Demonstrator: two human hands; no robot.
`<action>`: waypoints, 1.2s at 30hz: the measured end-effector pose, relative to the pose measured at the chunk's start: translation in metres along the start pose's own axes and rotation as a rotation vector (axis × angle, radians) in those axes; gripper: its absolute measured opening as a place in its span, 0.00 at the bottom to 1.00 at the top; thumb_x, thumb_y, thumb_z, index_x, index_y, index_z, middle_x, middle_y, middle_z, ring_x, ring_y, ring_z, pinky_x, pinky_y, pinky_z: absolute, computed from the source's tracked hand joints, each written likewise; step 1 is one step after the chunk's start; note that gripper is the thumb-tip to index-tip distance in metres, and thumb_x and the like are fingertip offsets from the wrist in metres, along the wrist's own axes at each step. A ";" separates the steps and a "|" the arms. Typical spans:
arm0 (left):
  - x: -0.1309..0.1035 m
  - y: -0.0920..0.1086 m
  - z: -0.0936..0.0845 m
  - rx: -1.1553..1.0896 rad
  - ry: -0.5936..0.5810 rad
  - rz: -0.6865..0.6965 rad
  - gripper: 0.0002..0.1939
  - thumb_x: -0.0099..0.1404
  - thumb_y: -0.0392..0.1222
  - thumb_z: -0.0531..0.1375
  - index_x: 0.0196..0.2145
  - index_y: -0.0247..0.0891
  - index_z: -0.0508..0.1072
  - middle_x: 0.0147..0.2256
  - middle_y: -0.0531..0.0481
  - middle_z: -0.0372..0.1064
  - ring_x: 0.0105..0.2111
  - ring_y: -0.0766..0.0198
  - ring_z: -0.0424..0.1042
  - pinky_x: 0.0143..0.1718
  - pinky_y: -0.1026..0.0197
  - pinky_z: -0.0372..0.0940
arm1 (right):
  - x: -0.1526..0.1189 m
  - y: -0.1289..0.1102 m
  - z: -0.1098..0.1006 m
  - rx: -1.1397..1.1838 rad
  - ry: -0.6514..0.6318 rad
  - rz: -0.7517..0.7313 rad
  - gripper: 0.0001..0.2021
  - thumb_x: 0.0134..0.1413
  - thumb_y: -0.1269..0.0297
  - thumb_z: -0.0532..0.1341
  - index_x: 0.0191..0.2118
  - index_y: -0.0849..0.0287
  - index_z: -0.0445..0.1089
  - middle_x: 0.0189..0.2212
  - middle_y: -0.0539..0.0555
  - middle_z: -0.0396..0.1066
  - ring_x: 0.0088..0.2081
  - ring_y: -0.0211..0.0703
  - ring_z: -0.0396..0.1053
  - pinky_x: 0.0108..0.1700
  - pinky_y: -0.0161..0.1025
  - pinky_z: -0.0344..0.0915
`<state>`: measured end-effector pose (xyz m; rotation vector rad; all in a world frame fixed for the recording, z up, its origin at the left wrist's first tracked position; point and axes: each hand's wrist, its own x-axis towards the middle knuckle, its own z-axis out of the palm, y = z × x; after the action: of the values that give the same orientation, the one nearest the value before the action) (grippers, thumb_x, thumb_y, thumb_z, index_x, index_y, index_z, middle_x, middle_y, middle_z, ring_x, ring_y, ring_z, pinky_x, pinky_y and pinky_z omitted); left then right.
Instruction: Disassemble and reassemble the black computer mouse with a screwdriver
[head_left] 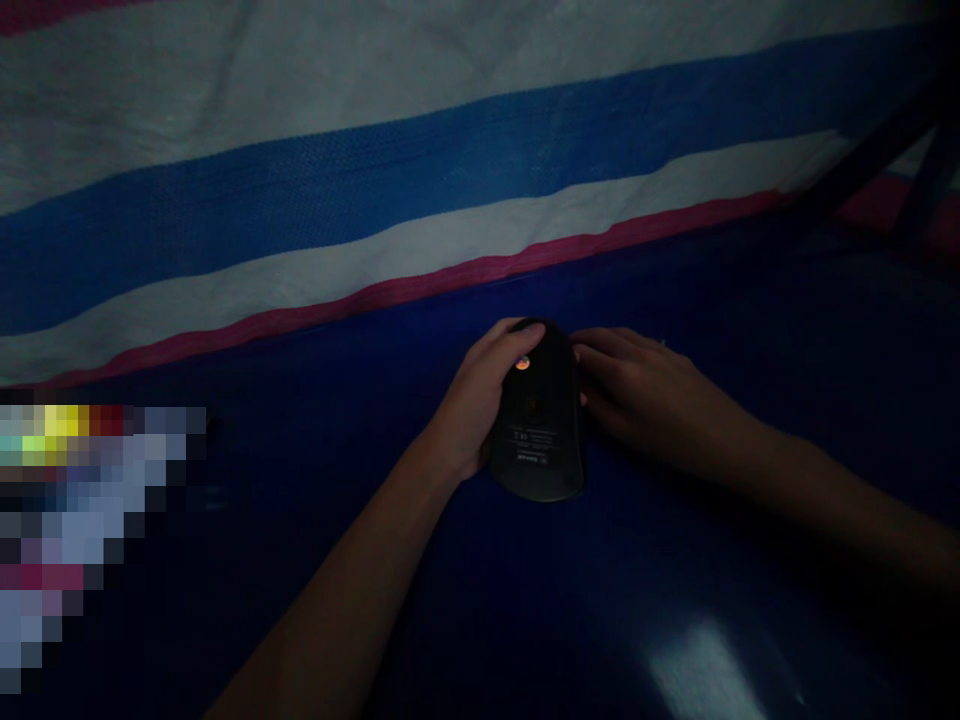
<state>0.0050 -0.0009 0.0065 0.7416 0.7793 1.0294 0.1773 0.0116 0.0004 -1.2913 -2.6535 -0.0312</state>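
A flat black plastic device with rounded ends (540, 430), its printed face showing and a small round shiny sticker (523, 362) towards eleven o'clock, was near the middle of the view, against a glossy dark-blue counter (675, 570). At its nine o'clock, the left hand (480, 390) gripped it, fingers closed and thumb across the face. At three o'clock, the right hand's (637, 385) fingers curled at its edge; whether they gripped could not be told. A striped woven sheet (375, 185) hung at twelve o'clock.

Left hand (476, 390) gripping a rounded black plastic computer mouse (540, 445), labelled underside showing! Right hand (645, 390) right at its edge, glossy dark-blue surface (675, 560) around them!
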 end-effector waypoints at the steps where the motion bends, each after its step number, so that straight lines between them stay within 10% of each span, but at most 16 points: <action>1: 0.000 0.000 0.000 -0.001 -0.001 0.001 0.15 0.58 0.48 0.60 0.40 0.38 0.68 0.32 0.50 0.73 0.25 0.63 0.75 0.26 0.63 0.67 | 0.000 0.000 0.000 0.005 -0.004 -0.001 0.10 0.58 0.69 0.53 0.42 0.63 0.70 0.46 0.64 0.71 0.44 0.59 0.71 0.42 0.53 0.69; 18: 0.000 0.000 -0.001 0.006 -0.016 -0.008 0.15 0.59 0.48 0.59 0.42 0.38 0.67 0.32 0.50 0.74 0.25 0.62 0.76 0.25 0.63 0.67 | 0.003 0.007 -0.009 0.118 -0.033 0.061 0.13 0.61 0.67 0.51 0.43 0.61 0.71 0.41 0.60 0.73 0.42 0.49 0.71 0.42 0.44 0.66; 27: 0.000 0.001 -0.002 -0.004 -0.022 -0.023 0.16 0.59 0.49 0.60 0.42 0.38 0.67 0.32 0.51 0.73 0.26 0.61 0.76 0.26 0.63 0.68 | 0.000 0.019 -0.021 -0.338 -0.099 0.280 0.15 0.61 0.60 0.50 0.41 0.61 0.71 0.38 0.61 0.72 0.36 0.53 0.70 0.33 0.44 0.59; 36: 0.001 -0.001 -0.003 0.000 -0.027 -0.011 0.16 0.59 0.49 0.60 0.41 0.38 0.68 0.32 0.51 0.73 0.26 0.60 0.76 0.26 0.62 0.67 | -0.001 0.023 -0.019 -0.253 -0.209 0.347 0.15 0.61 0.60 0.49 0.40 0.61 0.70 0.35 0.60 0.70 0.32 0.49 0.69 0.30 0.41 0.56</action>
<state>0.0027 0.0000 0.0040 0.7488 0.7593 1.0079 0.1983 0.0232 0.0176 -1.9196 -2.6122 -0.1990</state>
